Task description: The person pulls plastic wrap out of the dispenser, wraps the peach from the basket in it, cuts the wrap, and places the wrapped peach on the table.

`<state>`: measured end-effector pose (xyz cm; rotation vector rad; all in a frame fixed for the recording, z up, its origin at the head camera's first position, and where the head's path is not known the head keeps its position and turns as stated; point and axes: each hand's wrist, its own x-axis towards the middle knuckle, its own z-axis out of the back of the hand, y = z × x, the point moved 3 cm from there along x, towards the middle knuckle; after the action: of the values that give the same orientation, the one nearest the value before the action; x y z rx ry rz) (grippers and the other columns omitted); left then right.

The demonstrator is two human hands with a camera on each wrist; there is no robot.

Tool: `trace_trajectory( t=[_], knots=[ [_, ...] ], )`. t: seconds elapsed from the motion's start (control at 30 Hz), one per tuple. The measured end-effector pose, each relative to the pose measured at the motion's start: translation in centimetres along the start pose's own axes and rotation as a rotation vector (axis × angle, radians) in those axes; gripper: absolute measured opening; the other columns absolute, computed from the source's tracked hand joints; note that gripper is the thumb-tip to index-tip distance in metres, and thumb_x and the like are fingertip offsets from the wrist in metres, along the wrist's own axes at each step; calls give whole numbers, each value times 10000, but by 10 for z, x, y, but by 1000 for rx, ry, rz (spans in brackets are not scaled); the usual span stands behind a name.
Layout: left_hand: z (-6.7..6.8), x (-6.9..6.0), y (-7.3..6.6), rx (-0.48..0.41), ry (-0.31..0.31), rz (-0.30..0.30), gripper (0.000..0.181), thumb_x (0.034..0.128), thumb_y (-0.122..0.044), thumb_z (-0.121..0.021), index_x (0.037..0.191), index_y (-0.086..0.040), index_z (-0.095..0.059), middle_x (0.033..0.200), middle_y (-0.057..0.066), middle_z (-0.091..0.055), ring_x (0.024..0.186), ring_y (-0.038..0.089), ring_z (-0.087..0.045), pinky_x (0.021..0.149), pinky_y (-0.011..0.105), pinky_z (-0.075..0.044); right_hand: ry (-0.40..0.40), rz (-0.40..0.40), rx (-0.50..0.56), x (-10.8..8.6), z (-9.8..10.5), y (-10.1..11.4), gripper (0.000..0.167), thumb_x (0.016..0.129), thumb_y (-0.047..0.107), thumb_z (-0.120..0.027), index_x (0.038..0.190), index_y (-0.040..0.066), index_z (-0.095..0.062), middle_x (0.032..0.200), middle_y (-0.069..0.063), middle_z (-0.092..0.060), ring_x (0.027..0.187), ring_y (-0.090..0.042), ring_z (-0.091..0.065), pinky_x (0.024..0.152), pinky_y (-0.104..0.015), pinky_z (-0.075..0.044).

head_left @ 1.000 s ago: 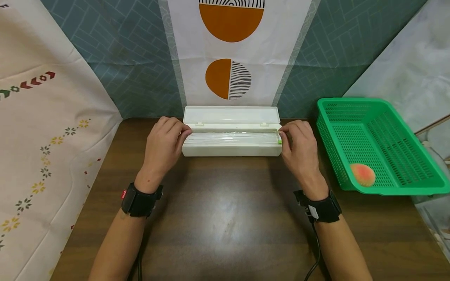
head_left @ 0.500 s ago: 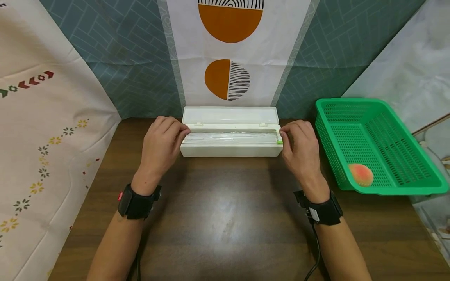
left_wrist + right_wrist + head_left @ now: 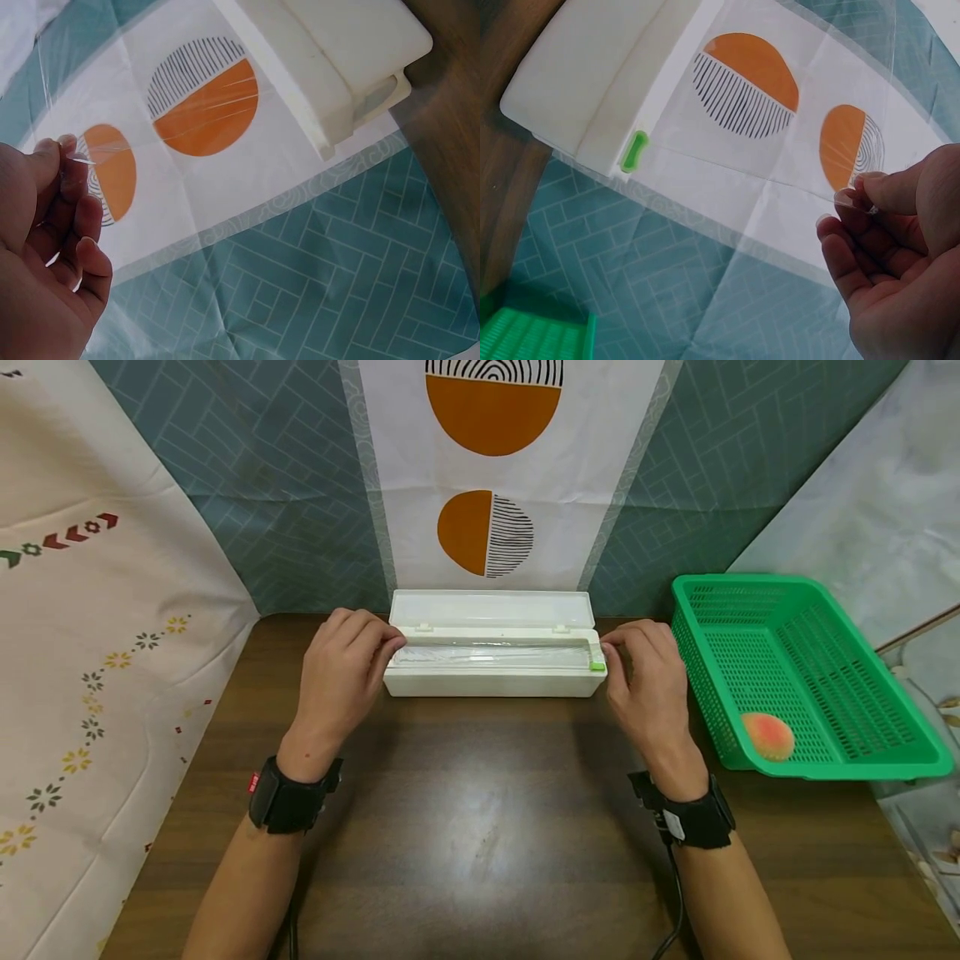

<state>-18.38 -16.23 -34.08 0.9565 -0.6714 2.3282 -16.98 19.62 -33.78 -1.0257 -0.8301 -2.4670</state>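
Note:
A white cling film dispenser (image 3: 495, 683) stands at the back of the table, its lid (image 3: 491, 609) raised. Clear cling film (image 3: 491, 654) stretches between my two hands above the box. At its left end, my left hand (image 3: 341, 672) pinches one corner between thumb and index finger; the left wrist view shows the film bunched at those fingertips. My right hand (image 3: 648, 681) pinches the opposite corner, and the right wrist view shows the film (image 3: 765, 177) running from there to the box. A small green slider cutter (image 3: 634, 151) sits at the dispenser's right end.
A green plastic basket (image 3: 832, 770) stands at the right, with a peach-like fruit (image 3: 768, 737) in its near left corner. Patterned cloth (image 3: 300, 527) hangs behind the wooden table (image 3: 480, 827). A cable (image 3: 678, 893) trails from the right wrist strap.
My right hand has shifted slightly right and down, and my left slightly left, in the head view. Both keep their pinch on the film; the green slider now shows more fully.

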Motion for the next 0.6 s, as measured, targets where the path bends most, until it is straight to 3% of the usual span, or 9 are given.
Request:
trace_trajectory(
  t=[0.6],
  knots=[
    [11, 1, -8, 11, -42, -20, 209, 1041, -205, -702, 987, -9, -746, 941, 126, -691, 938, 350, -596, 847, 454, -477, -20, 44, 3, 0, 11, 8, 74, 1009, 10, -685, 1017, -54, -720, 1057, -209, -704, 1024, -396, -600, 901, -489, -465]
  ],
)
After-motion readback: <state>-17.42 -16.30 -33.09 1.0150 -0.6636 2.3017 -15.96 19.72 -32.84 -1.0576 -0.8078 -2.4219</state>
